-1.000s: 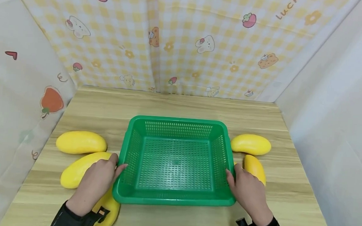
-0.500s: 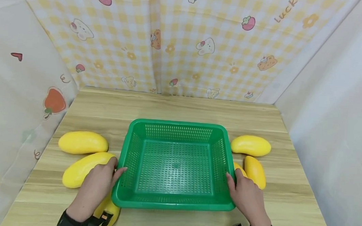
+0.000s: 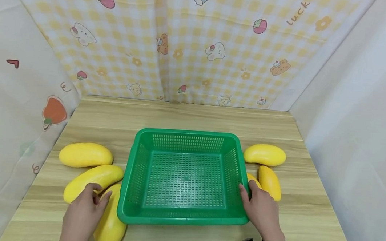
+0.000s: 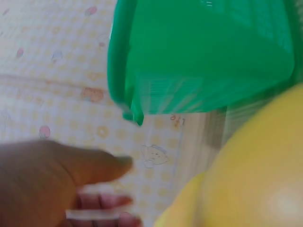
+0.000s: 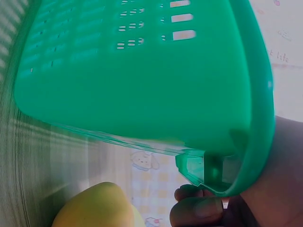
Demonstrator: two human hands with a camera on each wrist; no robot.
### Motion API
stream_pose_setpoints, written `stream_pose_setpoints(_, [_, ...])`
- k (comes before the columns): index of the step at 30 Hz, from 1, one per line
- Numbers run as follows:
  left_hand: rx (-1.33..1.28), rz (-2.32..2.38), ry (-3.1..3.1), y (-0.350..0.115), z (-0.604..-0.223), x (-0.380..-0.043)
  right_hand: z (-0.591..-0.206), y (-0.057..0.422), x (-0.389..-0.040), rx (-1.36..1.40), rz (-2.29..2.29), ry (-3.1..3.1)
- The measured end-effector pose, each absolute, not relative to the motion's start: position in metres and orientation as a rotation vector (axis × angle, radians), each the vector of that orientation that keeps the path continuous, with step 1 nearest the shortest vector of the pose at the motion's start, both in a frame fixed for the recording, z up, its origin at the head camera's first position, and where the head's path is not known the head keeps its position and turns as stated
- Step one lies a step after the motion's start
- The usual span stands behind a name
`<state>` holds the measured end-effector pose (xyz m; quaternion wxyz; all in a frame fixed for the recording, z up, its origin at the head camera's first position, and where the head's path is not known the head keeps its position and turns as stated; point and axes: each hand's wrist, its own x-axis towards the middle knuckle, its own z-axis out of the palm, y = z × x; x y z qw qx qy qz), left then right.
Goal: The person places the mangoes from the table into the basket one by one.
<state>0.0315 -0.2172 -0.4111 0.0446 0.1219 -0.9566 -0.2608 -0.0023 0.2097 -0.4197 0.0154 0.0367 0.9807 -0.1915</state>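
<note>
A green plastic basket (image 3: pixel 184 221) with a mesh floor and walls stands in the middle of the table in the head view. My right hand (image 3: pixel 262 209) grips its right rim, with fingertips curled under the edge (image 5: pixel 260 94) in the right wrist view. Off the basket's left side, my left hand (image 3: pixel 84 213) hovers over the yellow mangoes with loosely bent fingers and nothing in them. Below that hand lie one long mango (image 3: pixel 93 177) and a bigger one (image 3: pixel 111 220) close to the basket. In the left wrist view a mango (image 4: pixel 260 175) looms beside the blurred hand (image 4: pixel 61 175).
Another mango (image 3: pixel 86 155) lies farther back on the left. Right of the basket are a mango (image 3: pixel 264 154), a second one (image 3: pixel 269 182), and a third (image 3: pixel 253 180) partly hidden by the rim and hand. Fabric walls (image 3: pixel 189 62) bound the wooden table (image 3: pixel 186 116).
My left hand has let go of the basket's left rim and moved left and toward me, over the mangoes. My right hand stays on the right rim, and the basket stays about where it was.
</note>
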Motion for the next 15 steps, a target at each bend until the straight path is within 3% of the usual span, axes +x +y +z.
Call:
stream_pose_setpoints(6, [0.873, -0.939, -2.970, -0.211, -0.422, 0.037, -0.418, 0.211, -0.001, 0.123, -0.603, 3.083])
stream_pose_setpoints(15, [0.969, -0.871, -3.145, -0.200, -0.444, 0.033, -0.418, 0.208, -0.002, 0.115, -0.614, 3.078])
